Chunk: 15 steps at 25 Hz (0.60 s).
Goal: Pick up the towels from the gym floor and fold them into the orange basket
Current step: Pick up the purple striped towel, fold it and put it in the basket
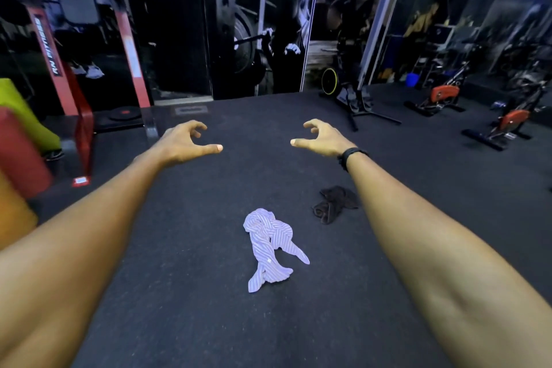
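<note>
Head view, start of the pick-up step. I hold both arms stretched forward over the dark gym floor point(209, 293). My left hand point(186, 142) and my right hand point(321, 139) hang in the air with the fingers loosely curled and the thumbs pointing toward each other; neither holds or touches anything. A black band point(349, 155) sits on my right wrist.

Two towels lie on the floor, both nearer to me than the hands and below the gap between the forearms. The striped towel point(270, 248), pale with fine lines, lies crumpled roughly midway between the arms. The dark towel point(334, 203) is bunched just beside my right forearm, apart from the striped one. Beyond the right hand stand exercise bikes point(439, 97); beyond the left hand, a red frame point(83, 116).

I judge that no towel has been lifted yet, so the task is at its first step. The orange basket cannot be identified with confidence; an orange blur at the far left edge may or may not be it.

The next move calls for lowering and drawing the hands back toward the body, then pinching the striped towel at an edge or corner so that it hangs open for folding. The cloth is limp and twisted; a grab at the middle would probably lift it as a wad.
</note>
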Tool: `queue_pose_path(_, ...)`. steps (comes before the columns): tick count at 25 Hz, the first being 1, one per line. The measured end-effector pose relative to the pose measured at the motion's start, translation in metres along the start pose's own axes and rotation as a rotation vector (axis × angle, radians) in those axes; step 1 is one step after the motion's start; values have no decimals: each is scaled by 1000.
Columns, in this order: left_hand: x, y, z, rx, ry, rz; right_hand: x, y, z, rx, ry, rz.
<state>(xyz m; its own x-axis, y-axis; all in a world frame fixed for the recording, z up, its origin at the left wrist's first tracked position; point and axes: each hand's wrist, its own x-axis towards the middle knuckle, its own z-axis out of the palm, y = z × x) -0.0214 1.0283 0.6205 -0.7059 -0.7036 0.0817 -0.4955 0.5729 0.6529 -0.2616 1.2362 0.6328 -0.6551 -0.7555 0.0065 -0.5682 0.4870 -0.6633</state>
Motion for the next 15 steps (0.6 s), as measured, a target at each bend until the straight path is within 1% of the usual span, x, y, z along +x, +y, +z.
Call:
queue_pose_path(4, 81, -16, 44, 12, -69, 5, 70, 42, 22, 12, -22, 59)
queue_pose_path(9, 207, -32, 109, 19, -168, -3, 192, 110, 43, 40, -31, 131)
queue_pose_path(13, 320, -43, 161, -3, -228, -73, 298, 158, 57, 13, -95, 219)
queue_pose_path(15, 367, -59, 190, -25, -276, -118, 342, 183, 72, 4, -112, 274)
